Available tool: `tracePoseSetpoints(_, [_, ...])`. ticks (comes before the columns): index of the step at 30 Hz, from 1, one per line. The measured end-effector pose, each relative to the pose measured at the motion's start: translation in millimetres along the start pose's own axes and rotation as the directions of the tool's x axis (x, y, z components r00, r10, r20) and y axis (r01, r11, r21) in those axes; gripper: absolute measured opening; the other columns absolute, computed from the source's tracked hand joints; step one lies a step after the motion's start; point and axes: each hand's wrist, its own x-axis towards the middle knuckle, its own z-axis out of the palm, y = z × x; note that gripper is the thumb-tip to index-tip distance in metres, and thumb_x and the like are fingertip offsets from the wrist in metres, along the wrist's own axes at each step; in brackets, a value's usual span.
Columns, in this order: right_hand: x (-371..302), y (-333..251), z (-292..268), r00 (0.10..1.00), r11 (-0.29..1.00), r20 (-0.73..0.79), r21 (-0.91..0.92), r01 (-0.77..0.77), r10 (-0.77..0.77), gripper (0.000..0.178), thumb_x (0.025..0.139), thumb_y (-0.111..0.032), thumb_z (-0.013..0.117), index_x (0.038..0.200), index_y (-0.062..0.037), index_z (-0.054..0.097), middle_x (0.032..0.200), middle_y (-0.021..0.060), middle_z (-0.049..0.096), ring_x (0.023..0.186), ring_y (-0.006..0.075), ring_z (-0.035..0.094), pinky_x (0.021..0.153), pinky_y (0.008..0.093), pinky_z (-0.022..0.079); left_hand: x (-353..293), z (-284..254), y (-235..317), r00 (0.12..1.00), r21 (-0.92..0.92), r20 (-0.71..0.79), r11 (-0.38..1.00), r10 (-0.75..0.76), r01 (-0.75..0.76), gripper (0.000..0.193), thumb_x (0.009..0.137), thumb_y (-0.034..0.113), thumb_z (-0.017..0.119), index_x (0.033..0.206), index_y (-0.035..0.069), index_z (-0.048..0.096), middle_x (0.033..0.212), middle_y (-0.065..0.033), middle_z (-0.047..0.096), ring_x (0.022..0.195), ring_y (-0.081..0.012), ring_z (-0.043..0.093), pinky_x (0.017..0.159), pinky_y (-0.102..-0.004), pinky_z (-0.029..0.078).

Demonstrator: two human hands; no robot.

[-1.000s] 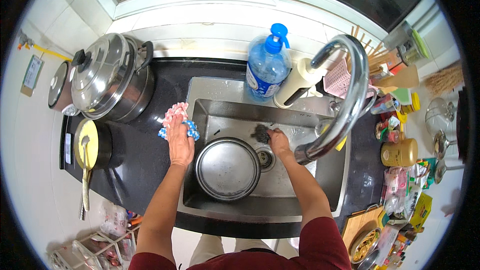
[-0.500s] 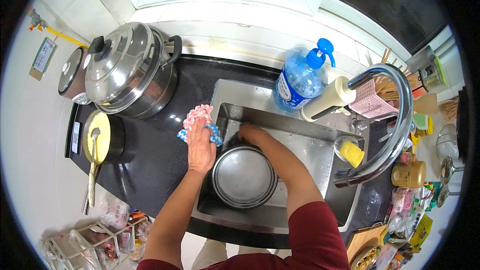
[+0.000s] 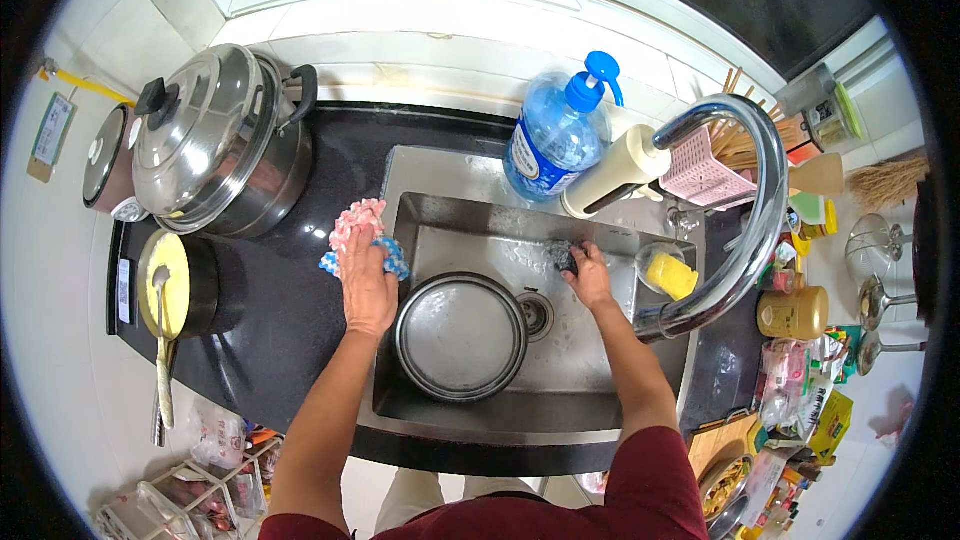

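Palm down, my left hand [image 3: 368, 285] grips a pink-and-blue knitted dishcloth [image 3: 357, 225] on the dark counter beside the sink's left rim. Over by the far right of the steel sink [image 3: 590, 405], my right hand [image 3: 590, 278] is closed on a dark scouring pad [image 3: 566, 258] against the sink's inner wall. The pad is partly covered by my fingers, and the metal there looks wet. A round metal pan [image 3: 462, 337] sits in the sink's left part, next to the drain [image 3: 537, 314].
A curved faucet [image 3: 768, 210] arches over the sink's right side, near a yellow sponge [image 3: 670, 276] in a holder. Behind stand a blue pump bottle [image 3: 555, 145] and a cream bottle [image 3: 617, 170]. At left are a lidded steamer pot [image 3: 225, 140] and a small pot [image 3: 205, 285] of yellow food.
My right hand has moved from the sink's far left, beyond the pan, to its far right wall with the pad. My left hand stays on the dishcloth. The view has shifted right.
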Motion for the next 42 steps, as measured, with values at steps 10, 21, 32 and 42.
tracePoseSetpoints(10, [-59.3, -31.5, 68.9, 0.942, 0.99, 0.311, 0.097, 0.099, -0.125, 0.037, 0.062, -0.004, 0.064, 0.099, -0.0062, 0.059, 0.096, 0.0183, 0.056, 0.088, 0.0351, 0.056, 0.078, 0.0409, 0.048, -0.7, 0.0, 4.3, 1.0, 0.004, -0.002, 1.0, 0.0, 0.0, 0.024, 0.07, 0.0, 0.052, 0.093, 0.002, 0.05, 0.133, -0.0206, 0.037, 0.129, -0.0368, 0.026, 0.107, -0.0482, 0.016])
tracePoseSetpoints(21, [-90.5, 98.8, 160.2, 0.965, 0.95, -0.125, 0.244, -0.195, 0.23, 0.047, 0.061, 0.004, 0.057, 0.107, -0.0074, 0.056, 0.093, 0.0179, 0.052, 0.087, 0.0335, 0.047, 0.071, 0.0398, 0.039, 4.8, 9.6, 11.3, 0.998, 0.039, -0.007, 0.997, 0.061, -0.061, 0.023, 0.072, 0.001, 0.052, 0.094, 0.001, 0.05, 0.133, -0.0205, 0.038, 0.128, -0.0368, 0.028, 0.107, -0.048, 0.017])
tracePoseSetpoints(32, [16.6, -45.5, 56.3, 0.998, 0.988, -0.031, -0.144, 0.058, -0.063, 0.048, 0.075, -0.003, 0.051, 0.121, -0.0161, 0.053, 0.095, 0.0182, 0.052, 0.084, 0.0333, 0.057, 0.069, 0.0405, 0.05, 0.4, 8.1, 3.9, 0.999, 0.066, -0.023, 0.997, 0.049, -0.048, 0.021, 0.072, 0.001, 0.051, 0.093, 0.003, 0.049, 0.132, -0.0206, 0.038, 0.128, -0.0369, 0.029, 0.106, -0.0479, 0.018])
tracePoseSetpoints(42, [-84.2, 11.2, 92.4, 0.988, 0.902, 0.124, 0.41, -0.135, 0.091, 0.037, 0.074, -0.011, 0.056, 0.11, -0.0133, 0.058, 0.099, 0.0186, 0.058, 0.09, 0.0333, 0.058, 0.075, 0.0413, 0.049, 0.2, 11.8, 4.9, 0.996, 0.068, -0.024, 0.995, 0.08, -0.079, 0.024, 0.072, 0.002, 0.048, 0.095, 0.001, 0.049, 0.132, -0.0228, 0.038, 0.128, -0.0376, 0.028, 0.107, -0.046, 0.017])
